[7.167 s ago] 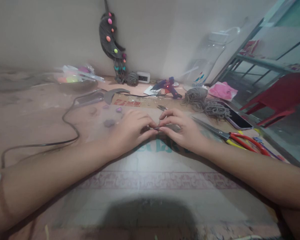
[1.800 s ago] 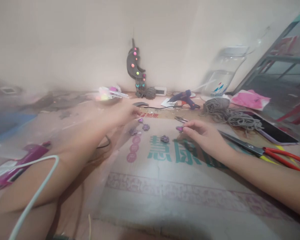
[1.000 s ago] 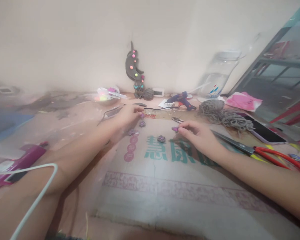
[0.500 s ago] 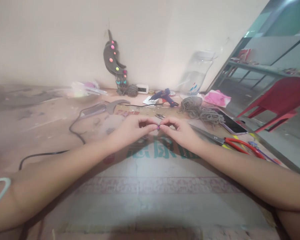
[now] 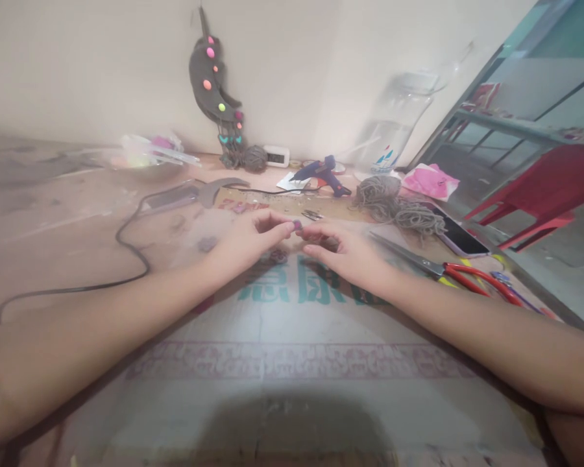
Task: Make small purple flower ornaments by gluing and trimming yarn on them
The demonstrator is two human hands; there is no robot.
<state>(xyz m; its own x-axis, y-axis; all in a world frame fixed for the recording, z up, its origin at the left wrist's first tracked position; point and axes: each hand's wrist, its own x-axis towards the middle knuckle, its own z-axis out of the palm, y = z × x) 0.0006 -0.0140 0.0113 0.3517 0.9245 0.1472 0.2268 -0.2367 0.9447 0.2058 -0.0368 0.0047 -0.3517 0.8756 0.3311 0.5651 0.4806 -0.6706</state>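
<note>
Between thumb and forefinger, my left hand (image 5: 253,237) pinches a small purple piece (image 5: 296,225) above the printed cardboard. Just to its right is my right hand (image 5: 340,250), its thumb and forefinger apart and its index fingertip close to the piece; nothing shows between those fingers. Below the hands a small dark flower-like piece (image 5: 278,255) lies on the board, and a similar one (image 5: 207,244) lies left of my left wrist. Small metal clips or tips (image 5: 312,215) rest behind my hands.
Large red-handled scissors (image 5: 472,275), a phone (image 5: 460,233) and grey yarn (image 5: 379,191) lie to the right. At the back are a glue gun (image 5: 321,174), a water bottle (image 5: 394,130) and a bowl (image 5: 148,165). A black cable (image 5: 121,240) curves at left.
My right thumb and forefinger have come away from the purple piece, which stays in my left hand. The camera view has tilted slightly, so the background sits higher.
</note>
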